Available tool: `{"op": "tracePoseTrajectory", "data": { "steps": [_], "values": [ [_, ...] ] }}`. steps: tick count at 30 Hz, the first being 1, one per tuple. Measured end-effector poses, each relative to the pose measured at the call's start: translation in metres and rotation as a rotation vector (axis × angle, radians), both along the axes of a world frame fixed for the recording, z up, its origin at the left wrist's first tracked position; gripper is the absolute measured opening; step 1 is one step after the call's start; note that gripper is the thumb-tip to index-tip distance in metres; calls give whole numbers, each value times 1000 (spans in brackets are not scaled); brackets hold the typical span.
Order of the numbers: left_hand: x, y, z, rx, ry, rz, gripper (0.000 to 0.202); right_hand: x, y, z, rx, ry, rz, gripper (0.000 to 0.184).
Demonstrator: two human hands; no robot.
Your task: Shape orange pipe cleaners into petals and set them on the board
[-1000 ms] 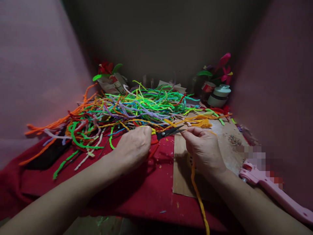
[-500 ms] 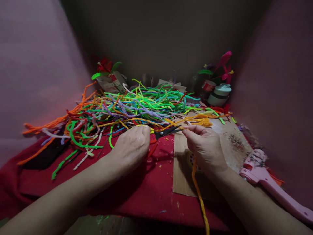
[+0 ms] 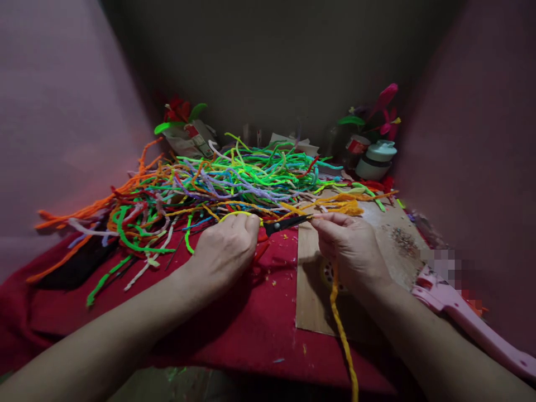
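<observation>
My left hand [image 3: 224, 251] is closed on the yellow handle of a pair of black scissors [image 3: 285, 224], whose blades point right toward my right hand. My right hand [image 3: 352, 251] pinches an orange-yellow pipe cleaner [image 3: 343, 335] at the blade tips; the strand trails down under my wrist toward the front edge. Just behind both hands lies a big tangle of pipe cleaners [image 3: 218, 184] in green, orange, purple, blue and yellow. My right hand rests over a brown cardboard sheet [image 3: 307, 296] on a red cloth [image 3: 251, 318].
A pink glue gun [image 3: 469, 321] lies at the right edge. A white jar [image 3: 377, 159] and pipe-cleaner flowers [image 3: 383, 109] stand at the back right, more flowers and packets [image 3: 184, 131] at the back left. Pink walls close in on both sides.
The scissor blades have closed from slightly apart to nearly shut at the pipe cleaner. Both hands have shifted a little away from me.
</observation>
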State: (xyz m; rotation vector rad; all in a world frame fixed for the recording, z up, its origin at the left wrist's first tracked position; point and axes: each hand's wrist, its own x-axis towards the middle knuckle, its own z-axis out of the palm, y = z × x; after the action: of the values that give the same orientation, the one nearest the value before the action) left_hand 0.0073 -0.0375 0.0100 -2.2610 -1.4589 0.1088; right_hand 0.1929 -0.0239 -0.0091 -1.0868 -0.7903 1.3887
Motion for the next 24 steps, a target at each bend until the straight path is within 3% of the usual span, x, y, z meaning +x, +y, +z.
{"op": "tracePoseTrajectory", "data": {
  "steps": [13,24],
  "values": [
    [-3,-1,-12,-86,-22,-24,10,0,-2,2,-27,49,35,17],
    [-3,2,-14,-16,-5,-41,13,-3,-4,3,8,-59,8,17]
  ]
}}
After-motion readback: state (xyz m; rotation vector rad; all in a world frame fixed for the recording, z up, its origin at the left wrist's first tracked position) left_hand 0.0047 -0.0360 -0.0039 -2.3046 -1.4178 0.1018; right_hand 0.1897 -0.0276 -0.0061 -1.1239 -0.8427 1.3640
